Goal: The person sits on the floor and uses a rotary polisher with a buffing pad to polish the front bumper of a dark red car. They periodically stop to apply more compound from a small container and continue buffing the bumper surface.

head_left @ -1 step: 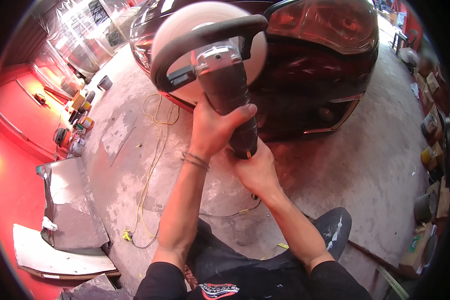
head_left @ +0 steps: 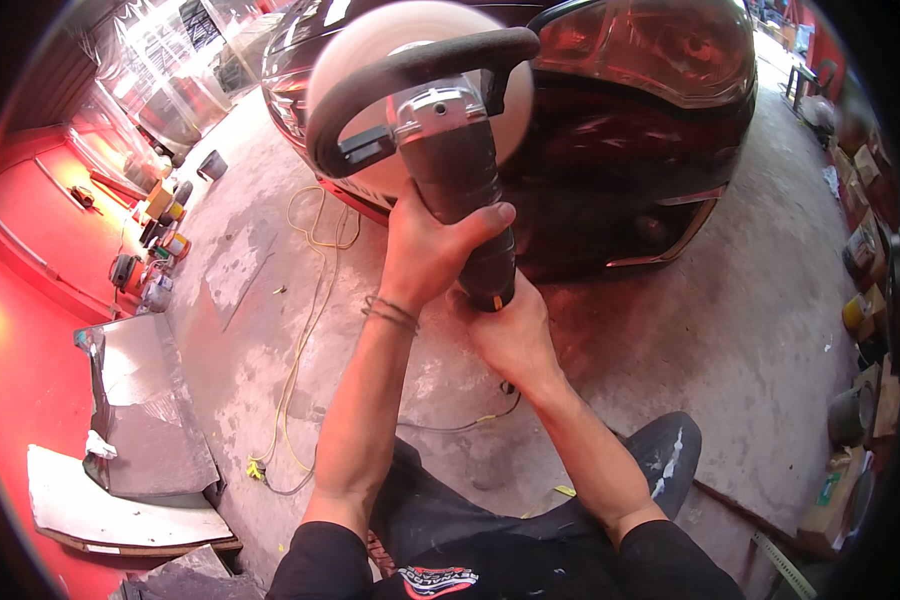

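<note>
Head camera: left hand (head_left: 428, 242) and right hand (head_left: 515, 338) both clasp the polisher (head_left: 438, 106), its pale pad (head_left: 362, 52) before the dark car (head_left: 610, 175). It looks heavy and rigid, likely best gripped two-handed along the barrel (head_left: 452, 168).

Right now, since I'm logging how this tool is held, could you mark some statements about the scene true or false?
1. The left hand grips the polisher nearer its round pad than the right hand does. True.
2. The right hand hangs free. False: it holds the polisher's rear end.
3. Dark bands circle the left wrist. True.
4. The yellow cord is wrapped around the left forearm. False: the yellow cord lies on the floor.
</note>
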The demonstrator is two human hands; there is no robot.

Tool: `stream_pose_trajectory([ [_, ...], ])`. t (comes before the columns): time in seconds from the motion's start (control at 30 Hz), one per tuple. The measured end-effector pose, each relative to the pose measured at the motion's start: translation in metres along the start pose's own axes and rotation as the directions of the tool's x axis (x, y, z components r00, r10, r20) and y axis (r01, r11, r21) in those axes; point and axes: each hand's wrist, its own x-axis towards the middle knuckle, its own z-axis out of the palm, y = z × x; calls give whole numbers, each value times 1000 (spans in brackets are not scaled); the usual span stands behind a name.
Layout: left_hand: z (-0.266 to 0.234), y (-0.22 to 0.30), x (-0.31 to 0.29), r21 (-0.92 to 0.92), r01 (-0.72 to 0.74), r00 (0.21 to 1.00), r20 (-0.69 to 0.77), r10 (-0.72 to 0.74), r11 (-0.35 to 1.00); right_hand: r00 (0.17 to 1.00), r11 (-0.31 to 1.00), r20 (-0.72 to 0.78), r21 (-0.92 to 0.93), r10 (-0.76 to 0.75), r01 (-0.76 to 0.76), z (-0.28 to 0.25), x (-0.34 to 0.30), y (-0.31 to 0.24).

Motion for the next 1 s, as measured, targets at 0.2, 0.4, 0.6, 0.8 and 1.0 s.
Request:
stream_pose_trajectory([
  [0.2,27,-11,-29,-81,9,991,-131,-20,997,995,985,96,-174,22,-5,-38,-13,3],
  [0.4,70,-71,-88,-211,80,962,-240,-131,974,992,879,112,-478,61,0,-86,-40,46],
  [0.6,128,-68,-106,-300,97,961,-218,-167,949,998,811,15,-584,55,-36,-140,-66,45],
  [0.8,197,-46,-108,-351,122,982,-97,-165,929,991,775,-86,-619,99,-131,-207,-91,19],
  [1.0,261,-8,-103,-303,141,990,67,-127,942,968,897,-222,-396,116,-198,-258,-112,20],
])
